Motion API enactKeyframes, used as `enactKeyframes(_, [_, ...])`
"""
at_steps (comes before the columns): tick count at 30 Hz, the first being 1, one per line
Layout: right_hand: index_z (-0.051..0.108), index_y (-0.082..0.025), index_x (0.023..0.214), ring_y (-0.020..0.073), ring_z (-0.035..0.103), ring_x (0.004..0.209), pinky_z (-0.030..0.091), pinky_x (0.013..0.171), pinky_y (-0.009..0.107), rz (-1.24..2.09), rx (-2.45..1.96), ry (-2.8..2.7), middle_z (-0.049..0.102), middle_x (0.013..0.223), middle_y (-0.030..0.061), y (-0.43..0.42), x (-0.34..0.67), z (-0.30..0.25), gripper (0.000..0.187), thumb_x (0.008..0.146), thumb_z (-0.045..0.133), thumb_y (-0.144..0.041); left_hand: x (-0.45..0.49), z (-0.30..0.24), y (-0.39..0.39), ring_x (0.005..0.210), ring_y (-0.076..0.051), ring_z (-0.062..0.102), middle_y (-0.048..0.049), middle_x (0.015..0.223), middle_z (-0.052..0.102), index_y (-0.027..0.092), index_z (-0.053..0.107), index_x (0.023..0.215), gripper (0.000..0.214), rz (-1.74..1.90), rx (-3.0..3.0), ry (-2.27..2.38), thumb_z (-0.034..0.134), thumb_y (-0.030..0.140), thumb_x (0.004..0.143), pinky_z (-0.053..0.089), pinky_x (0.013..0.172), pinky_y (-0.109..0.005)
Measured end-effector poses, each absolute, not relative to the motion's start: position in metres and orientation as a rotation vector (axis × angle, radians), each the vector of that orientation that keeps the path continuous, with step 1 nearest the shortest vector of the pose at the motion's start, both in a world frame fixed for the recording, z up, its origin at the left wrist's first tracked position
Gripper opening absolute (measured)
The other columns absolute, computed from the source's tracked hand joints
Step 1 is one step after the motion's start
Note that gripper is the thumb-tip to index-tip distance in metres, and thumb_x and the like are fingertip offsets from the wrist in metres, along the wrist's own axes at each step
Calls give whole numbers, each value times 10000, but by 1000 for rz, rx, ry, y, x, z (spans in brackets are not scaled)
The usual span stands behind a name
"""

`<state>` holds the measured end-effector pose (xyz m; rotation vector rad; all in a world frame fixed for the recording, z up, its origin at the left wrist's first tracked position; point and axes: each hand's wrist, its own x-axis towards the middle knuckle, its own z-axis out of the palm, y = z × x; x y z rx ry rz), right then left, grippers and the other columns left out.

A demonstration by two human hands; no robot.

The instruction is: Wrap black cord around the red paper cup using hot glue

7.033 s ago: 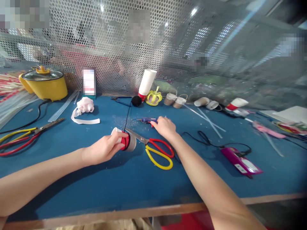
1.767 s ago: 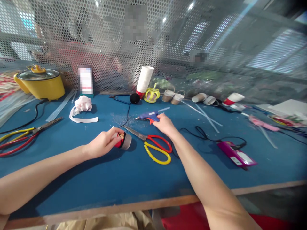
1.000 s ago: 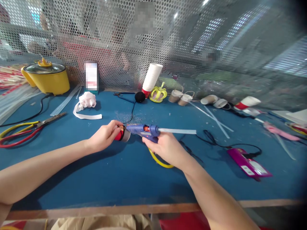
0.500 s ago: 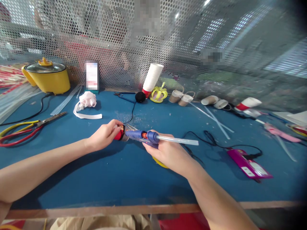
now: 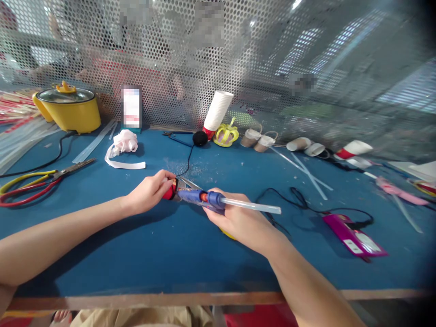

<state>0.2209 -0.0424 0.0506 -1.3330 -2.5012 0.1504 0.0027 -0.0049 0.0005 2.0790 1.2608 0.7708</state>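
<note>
My right hand [image 5: 238,213] is wrapped round a blue hot glue gun [image 5: 192,195], with a clear glue stick [image 5: 255,205] jutting from its back end. Its front end points left, at or very near a small red cup-like piece [image 5: 169,192] with a black band. My left hand [image 5: 150,193] pinches that piece from the left; its far side is hidden by the fingers. Black yarn [image 5: 189,161] runs towards it from a dark ball [image 5: 200,138]. Under the gun and right hand lies a pair of scissors [image 5: 190,183], mostly covered, its yellow handle peeking out.
Large red-and-yellow-handled scissors [image 5: 64,172] and crumpled white ribbon [image 5: 124,141] lie left, before a yellow electric pot [image 5: 76,111]. Stacked paper cups [image 5: 218,111] and a yellow pumpkin-shaped craft [image 5: 226,135] stand against the perforated screen [image 5: 163,86]. A purple power strip [image 5: 354,236] lies right.
The glue gun's rear has tipped slightly lower with my right hand, and more of the scissors' blade shows behind it. My left hand has stayed put with the red piece.
</note>
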Motion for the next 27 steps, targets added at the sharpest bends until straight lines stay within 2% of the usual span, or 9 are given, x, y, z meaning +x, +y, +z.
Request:
enactKeyframes(13, [538,-186,774,150,559,562,383,550,241,81,-1341,-2492,613,651,15,-40,223,49,58,789,487,-208,2,1,-7,761,-173,612,-68,881,656,142,469,1070,328,789,2112,1241,291,345,883,461,695,-288])
enactKeyframes(21, [546,-182,767,175,583,632,410,586,261,163,-1457,-2428,629,687,28,-35,226,44,118,804,478,-271,1,0,-8,724,-167,615,-77,838,661,120,458,1085,320,785,2175,1211,301,307,879,457,662,-264])
enactKeyframes(27, [566,-177,733,176,595,622,424,588,268,347,-1478,-2358,640,664,24,-30,225,44,155,804,467,-273,1,-3,-6,669,-161,614,-68,763,651,112,438,1113,323,803,2243,1192,308,281,870,460,624,-255])
